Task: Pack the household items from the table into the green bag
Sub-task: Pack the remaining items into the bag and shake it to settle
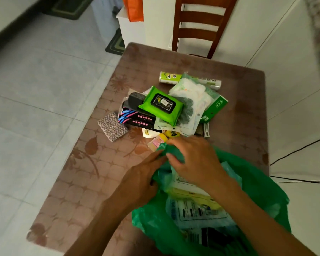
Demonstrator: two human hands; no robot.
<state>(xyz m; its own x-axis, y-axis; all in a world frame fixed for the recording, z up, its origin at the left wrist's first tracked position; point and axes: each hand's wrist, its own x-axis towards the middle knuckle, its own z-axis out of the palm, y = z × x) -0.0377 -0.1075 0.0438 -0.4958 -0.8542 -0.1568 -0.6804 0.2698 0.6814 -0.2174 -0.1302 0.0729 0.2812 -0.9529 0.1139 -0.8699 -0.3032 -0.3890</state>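
A thin green plastic bag [262,183] lies at the near right of the table [92,178], with a printed packet [194,207] showing inside it. My left hand [142,180] and my right hand [196,159] both pinch the bag's bunched far edge. Beyond them lies a heap of items: a green wet-wipes pack [162,106] on top, black boxes with pink print [137,117], a white cloth packet [192,97], a green carton [214,108], a roll of bags [170,77], a patterned sponge [112,129] and small yellow items [163,139].
A brown wooden chair [199,24] stands at the table's far side. An orange bag [133,8] hangs by a white cabinet at the back. Black cables [299,150] run across the floor on the right. Grey tiled floor lies to the left.
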